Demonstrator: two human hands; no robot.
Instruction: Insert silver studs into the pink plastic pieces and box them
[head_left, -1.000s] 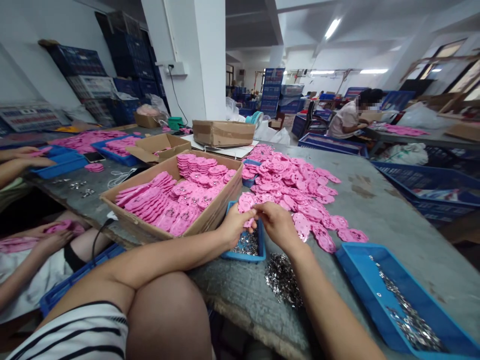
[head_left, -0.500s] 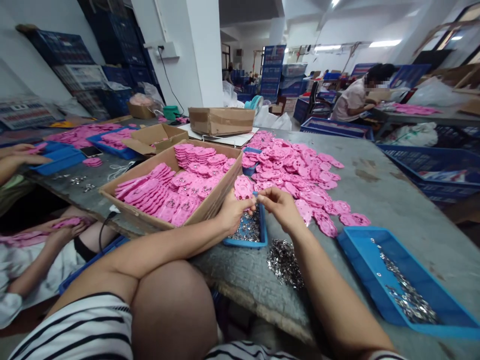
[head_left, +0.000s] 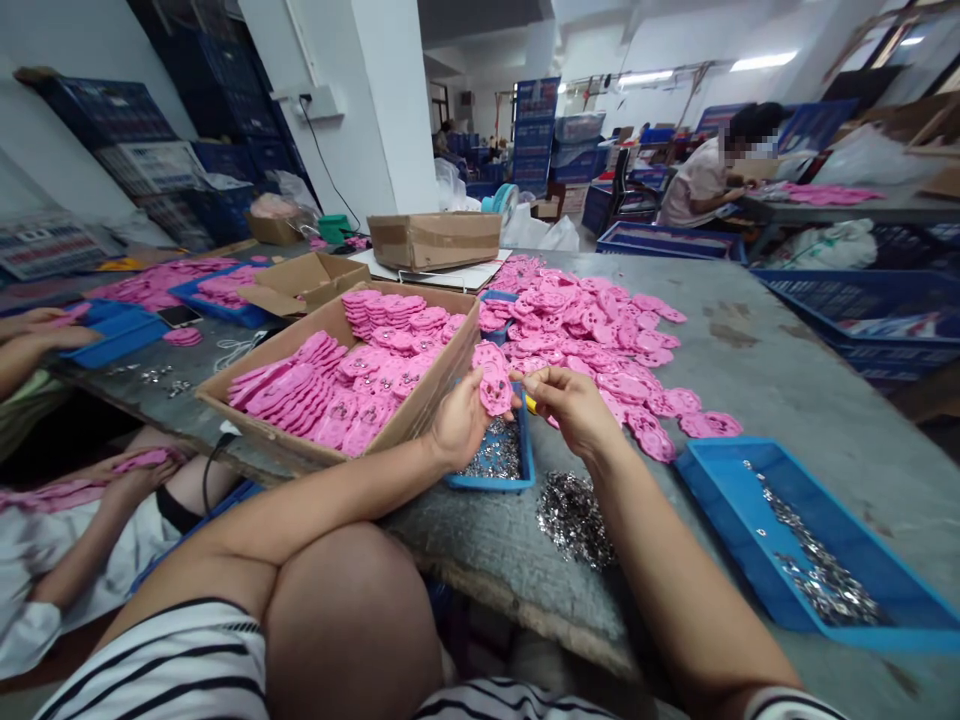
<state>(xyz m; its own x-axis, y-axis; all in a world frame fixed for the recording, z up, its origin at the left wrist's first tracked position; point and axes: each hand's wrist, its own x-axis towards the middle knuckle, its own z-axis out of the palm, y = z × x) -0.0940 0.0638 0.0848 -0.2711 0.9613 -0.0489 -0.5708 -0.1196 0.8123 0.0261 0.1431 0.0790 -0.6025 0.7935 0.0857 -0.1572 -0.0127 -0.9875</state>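
My left hand (head_left: 463,420) is closed around a flat pink plastic piece (head_left: 495,388) with a scalloped outline and small holes, held above a small blue tray (head_left: 527,470) of tiny metal parts. Close at its right side, my right hand (head_left: 566,400) has its thumb and forefinger pinched together near the piece's edge. A bit of yellow (head_left: 531,403) shows under those fingers; what it belongs to I cannot make out. A heap of small shiny metal parts (head_left: 574,520) lies on the table by my right forearm.
Left of my hands stands a cardboard box (head_left: 409,432) with stacked pink pieces. A loose pink pile (head_left: 600,330) spreads behind. At right is a larger blue tray (head_left: 720,500) with metal parts. Co-workers' hands (head_left: 142,475) are at the left; another person (head_left: 701,185) sits far right.
My left hand has turned and opened somewhat around the pink piece, which now shows lower and tilted. Yellow now shows under my right fingers. The view has shifted slightly.
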